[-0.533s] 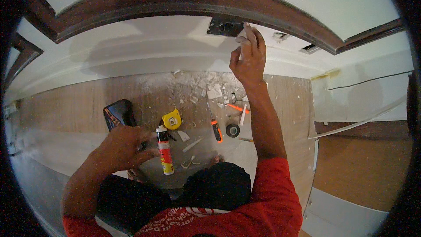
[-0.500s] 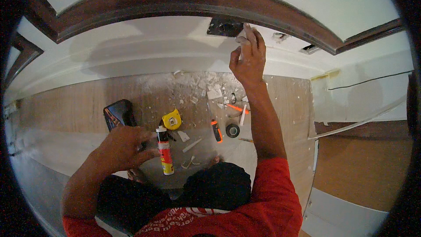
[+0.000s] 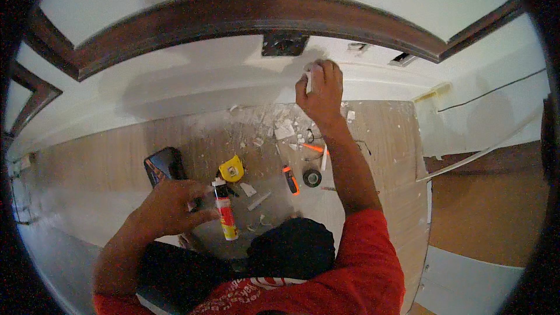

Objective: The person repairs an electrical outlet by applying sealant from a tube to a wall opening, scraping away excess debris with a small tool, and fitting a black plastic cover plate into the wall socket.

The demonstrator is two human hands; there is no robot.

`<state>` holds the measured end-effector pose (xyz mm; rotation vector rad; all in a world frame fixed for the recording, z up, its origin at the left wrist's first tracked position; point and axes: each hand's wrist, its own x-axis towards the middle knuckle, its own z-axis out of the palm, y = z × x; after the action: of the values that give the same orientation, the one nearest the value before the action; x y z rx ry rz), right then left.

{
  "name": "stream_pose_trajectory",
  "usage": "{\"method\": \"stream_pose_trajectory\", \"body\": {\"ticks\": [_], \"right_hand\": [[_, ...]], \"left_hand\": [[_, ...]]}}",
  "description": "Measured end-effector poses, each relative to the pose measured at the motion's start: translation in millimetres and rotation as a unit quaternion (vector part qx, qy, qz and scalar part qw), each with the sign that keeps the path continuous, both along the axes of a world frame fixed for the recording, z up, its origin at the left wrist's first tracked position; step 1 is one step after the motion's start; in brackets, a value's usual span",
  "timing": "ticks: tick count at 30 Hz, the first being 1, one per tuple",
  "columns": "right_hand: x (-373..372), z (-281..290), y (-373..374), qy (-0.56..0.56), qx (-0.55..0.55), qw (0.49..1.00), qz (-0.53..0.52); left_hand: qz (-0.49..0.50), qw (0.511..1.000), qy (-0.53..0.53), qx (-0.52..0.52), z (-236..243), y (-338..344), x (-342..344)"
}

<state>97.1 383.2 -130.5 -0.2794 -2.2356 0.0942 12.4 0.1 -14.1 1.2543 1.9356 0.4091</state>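
Note:
My right hand [image 3: 322, 86] is raised in front of the white lower wall, below and right of a square dark wall opening [image 3: 284, 44]. Its fingers are closed around a small whitish piece [image 3: 309, 80], mostly hidden by the fingers; its kind cannot be made out. Lower left, my left hand [image 3: 175, 204] is held with thumb and fingers curved apart and nothing visible gripped. Just beyond its fingertips is a red, yellow and black bottle [image 3: 226, 214] with a white tip. Behind that bottle lies a yellow tape measure [image 3: 231, 169].
White fragments [image 3: 284, 129] and dust litter the floor along the wall. An orange-and-black utility knife [image 3: 290, 181], a roll of black tape [image 3: 312, 177] and a dark case [image 3: 164, 163] lie nearby. Brown moulding [image 3: 233, 14] crosses the wall; a pale cable [image 3: 484, 154] hangs at right.
My right hand has come down from the edge of the dark opening, still holding the whitish piece. My left hand keeps its pose beside the bottle. The whole view has shifted slightly.

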Motion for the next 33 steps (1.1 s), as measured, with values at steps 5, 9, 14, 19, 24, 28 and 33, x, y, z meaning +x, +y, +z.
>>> {"method": "stream_pose_trajectory", "body": {"ticks": [5, 9, 14, 19, 24, 28, 33], "right_hand": [[43.4, -28.5, -21.7, 0.098, -0.189, 0.975, -0.060], [85.1, -39.7, -33.2, 0.058, -0.572, 0.817, -0.034], [135.5, -50.2, -13.2, 0.118, -0.738, 0.662, 0.060], [166.2, -105.8, -20.0, -0.126, -0.371, 0.903, -0.174], [176.7, -129.9, -50.8, -0.058, -0.537, 0.825, -0.167], [185.8, -162.6, -69.9, -0.037, -0.601, 0.788, -0.125], [181.2, -182.5, -94.8, -0.058, -0.501, 0.864, 0.002]], "left_hand": [[0.016, 0.999, -0.012, -0.027, -1.3, 7.9, -5.3], [0.025, 1.000, 0.013, -0.012, -25.8, 2.5, -17.7], [0.045, 0.998, 0.005, -0.044, -51.9, 20.5, -36.9], [0.019, 0.998, 0.051, -0.024, -64.9, 52.0, -41.2], [-0.016, 0.997, 0.069, 0.002, -75.5, 58.4, -39.6], [0.004, 0.999, -0.003, -0.034, -64.9, 78.2, -24.8], [-0.042, 0.996, 0.062, -0.054, -63.3, 89.1, -19.8]]}}
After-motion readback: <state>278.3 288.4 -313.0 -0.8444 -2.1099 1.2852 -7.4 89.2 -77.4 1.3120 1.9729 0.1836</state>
